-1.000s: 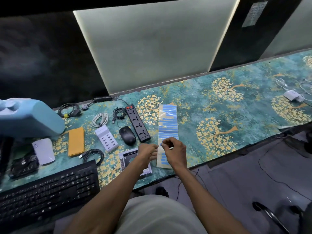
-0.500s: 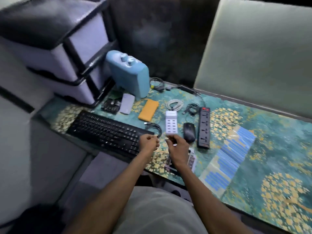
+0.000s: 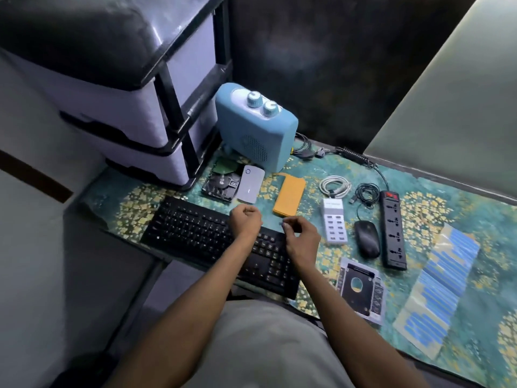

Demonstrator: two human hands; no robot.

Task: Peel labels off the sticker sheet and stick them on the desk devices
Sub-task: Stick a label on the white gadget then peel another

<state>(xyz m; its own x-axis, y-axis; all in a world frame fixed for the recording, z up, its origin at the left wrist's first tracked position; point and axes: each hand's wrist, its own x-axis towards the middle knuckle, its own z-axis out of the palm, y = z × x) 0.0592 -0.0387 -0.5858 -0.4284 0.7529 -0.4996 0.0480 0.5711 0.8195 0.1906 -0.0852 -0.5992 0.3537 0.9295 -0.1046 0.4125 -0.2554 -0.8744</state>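
Hands left sticker sheet [image 3: 439, 289] for keyboard [image 3: 195, 233]; right hand [image 3: 300, 238] pinched label [image 3: 282, 223], left hand [image 3: 246, 219] clenched, empty; sticking next.

A counter [image 3: 461, 219] draped in teal cloth with gold blossoms carries a black keyboard [image 3: 195, 233] near left, a black mouse [image 3: 367, 238], a black power strip [image 3: 392, 229], a white multi-port charger [image 3: 334, 224], a blue-striped sticker sheet [image 3: 437, 292] right, and, far left, perhaps a bare hard drive [image 3: 221, 183].
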